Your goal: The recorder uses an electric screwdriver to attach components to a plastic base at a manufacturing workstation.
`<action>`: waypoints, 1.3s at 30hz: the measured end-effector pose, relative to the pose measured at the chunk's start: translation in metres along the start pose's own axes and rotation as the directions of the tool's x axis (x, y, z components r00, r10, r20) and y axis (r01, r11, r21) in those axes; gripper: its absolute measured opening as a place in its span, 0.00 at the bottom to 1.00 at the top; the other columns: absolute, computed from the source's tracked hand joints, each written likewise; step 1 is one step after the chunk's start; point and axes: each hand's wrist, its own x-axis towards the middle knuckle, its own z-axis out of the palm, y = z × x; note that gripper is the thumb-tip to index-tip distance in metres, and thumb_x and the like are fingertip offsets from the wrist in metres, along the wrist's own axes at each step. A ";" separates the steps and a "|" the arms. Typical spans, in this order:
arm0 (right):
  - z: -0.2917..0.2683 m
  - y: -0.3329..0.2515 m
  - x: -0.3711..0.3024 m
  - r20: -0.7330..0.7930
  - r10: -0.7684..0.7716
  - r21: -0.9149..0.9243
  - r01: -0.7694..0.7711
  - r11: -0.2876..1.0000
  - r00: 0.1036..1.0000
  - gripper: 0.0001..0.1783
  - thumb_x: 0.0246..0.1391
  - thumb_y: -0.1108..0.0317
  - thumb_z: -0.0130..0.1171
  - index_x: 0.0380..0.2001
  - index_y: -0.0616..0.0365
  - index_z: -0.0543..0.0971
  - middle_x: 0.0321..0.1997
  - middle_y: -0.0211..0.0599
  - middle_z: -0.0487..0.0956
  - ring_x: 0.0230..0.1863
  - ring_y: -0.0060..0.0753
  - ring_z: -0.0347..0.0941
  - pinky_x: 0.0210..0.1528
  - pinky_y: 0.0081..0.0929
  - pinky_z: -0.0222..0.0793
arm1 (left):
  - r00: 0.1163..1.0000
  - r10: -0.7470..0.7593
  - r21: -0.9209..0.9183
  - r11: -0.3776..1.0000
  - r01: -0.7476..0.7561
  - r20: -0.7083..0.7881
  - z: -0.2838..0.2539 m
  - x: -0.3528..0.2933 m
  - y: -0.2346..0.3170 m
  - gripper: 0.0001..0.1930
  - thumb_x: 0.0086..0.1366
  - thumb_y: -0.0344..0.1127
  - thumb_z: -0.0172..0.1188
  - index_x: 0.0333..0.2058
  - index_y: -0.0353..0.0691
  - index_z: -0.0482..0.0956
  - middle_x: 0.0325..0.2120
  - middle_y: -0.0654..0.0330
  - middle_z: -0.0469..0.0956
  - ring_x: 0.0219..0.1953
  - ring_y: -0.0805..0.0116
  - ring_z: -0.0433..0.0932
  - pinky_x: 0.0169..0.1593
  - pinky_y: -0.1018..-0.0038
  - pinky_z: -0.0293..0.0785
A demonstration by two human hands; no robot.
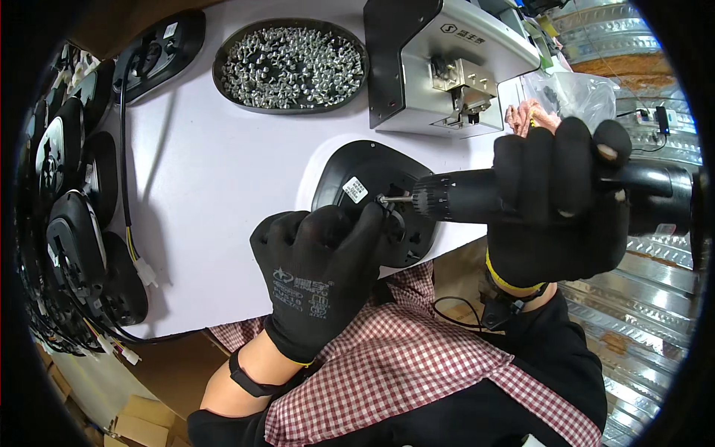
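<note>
A black rounded plastic housing (339, 167) with a white label lies on the white table before me. My right hand (558, 201), in a black glove, is wrapped round a black electric screwdriver (469, 195). The tool lies nearly level, its bit pointing left at a small silver screw on the housing. My left hand (316, 268), gloved in black too, bends over the housing's near left part. Its thumb and forefinger are closed close to the bit tip; whether they pinch a small part there I cannot make out.
An oval dish (290, 65) full of small screws stands at the back. Right of it is a grey metal machine (447, 74). Several black housings with cables (78, 223) crowd the left edge, and another housing (160, 56) lies at the far left. A plastic bag (585, 93) is at the right.
</note>
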 end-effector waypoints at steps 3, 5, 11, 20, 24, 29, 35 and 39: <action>0.001 0.004 0.004 0.015 0.014 0.010 -0.014 1.000 1.000 0.15 0.60 0.63 0.45 0.48 0.57 0.67 0.24 0.24 0.64 0.21 0.20 0.57 0.30 0.25 0.54 | 1.000 0.000 -0.033 0.999 -0.001 -0.028 -0.001 -0.001 -0.003 0.19 0.46 0.33 0.69 0.40 0.51 0.82 0.32 0.65 0.73 0.35 0.66 0.71 0.42 0.67 0.62; 0.007 0.008 0.008 -0.015 0.061 0.014 -0.061 0.998 0.998 0.14 0.61 0.63 0.45 0.47 0.57 0.66 0.24 0.26 0.63 0.20 0.20 0.57 0.28 0.24 0.55 | 0.999 -0.019 -0.064 0.998 0.017 -0.039 0.000 -0.002 -0.004 0.18 0.45 0.33 0.69 0.39 0.51 0.82 0.32 0.65 0.73 0.34 0.65 0.71 0.42 0.67 0.63; 0.027 0.005 0.008 -0.051 0.079 -0.118 -0.085 0.989 0.996 0.15 0.59 0.62 0.50 0.46 0.56 0.65 0.24 0.28 0.64 0.20 0.20 0.58 0.25 0.23 0.56 | 1.000 -0.024 -0.116 0.993 0.024 0.006 -0.004 0.000 -0.008 0.18 0.43 0.32 0.68 0.38 0.53 0.82 0.32 0.66 0.73 0.35 0.64 0.69 0.42 0.66 0.62; 0.032 0.008 0.003 -0.114 -0.036 -0.223 0.009 0.975 0.993 0.15 0.57 0.62 0.53 0.44 0.58 0.67 0.22 0.28 0.63 0.18 0.19 0.56 0.24 0.24 0.54 | 0.996 -0.015 -0.116 0.993 0.026 0.093 -0.005 -0.001 -0.010 0.23 0.44 0.28 0.63 0.42 0.55 0.81 0.33 0.67 0.73 0.36 0.63 0.69 0.43 0.64 0.62; 0.038 0.002 0.001 -0.096 -0.036 -0.245 0.011 0.969 0.995 0.15 0.57 0.63 0.53 0.44 0.57 0.67 0.22 0.28 0.64 0.17 0.20 0.56 0.23 0.25 0.54 | 0.994 -0.008 -0.119 0.993 0.021 0.109 -0.010 0.003 -0.006 0.25 0.44 0.28 0.63 0.44 0.55 0.80 0.35 0.66 0.73 0.36 0.63 0.70 0.43 0.64 0.63; 0.041 0.003 0.001 -0.075 -0.067 -0.357 0.036 0.934 0.995 0.15 0.55 0.66 0.55 0.44 0.56 0.67 0.22 0.31 0.66 0.16 0.23 0.59 0.22 0.24 0.56 | 0.991 -0.028 -0.121 0.992 0.043 0.128 -0.006 0.004 -0.002 0.23 0.44 0.28 0.62 0.44 0.53 0.80 0.34 0.65 0.73 0.36 0.63 0.71 0.44 0.63 0.63; 0.045 0.005 0.004 -0.107 -0.004 -0.490 -0.049 0.870 0.994 0.15 0.55 0.65 0.58 0.40 0.56 0.64 0.23 0.31 0.67 0.17 0.24 0.62 0.20 0.23 0.59 | 0.999 0.009 -0.242 0.970 0.002 0.047 -0.005 0.006 -0.007 0.18 0.45 0.29 0.63 0.39 0.48 0.80 0.33 0.63 0.76 0.35 0.61 0.74 0.48 0.59 0.65; 0.050 0.008 0.000 -0.185 0.014 -0.477 -0.102 0.873 0.983 0.14 0.56 0.64 0.57 0.37 0.55 0.63 0.23 0.31 0.66 0.18 0.24 0.62 0.22 0.25 0.59 | 0.999 0.027 -0.257 0.966 -0.018 0.030 -0.008 0.003 -0.004 0.16 0.47 0.27 0.65 0.38 0.45 0.80 0.33 0.60 0.76 0.39 0.57 0.74 0.51 0.56 0.65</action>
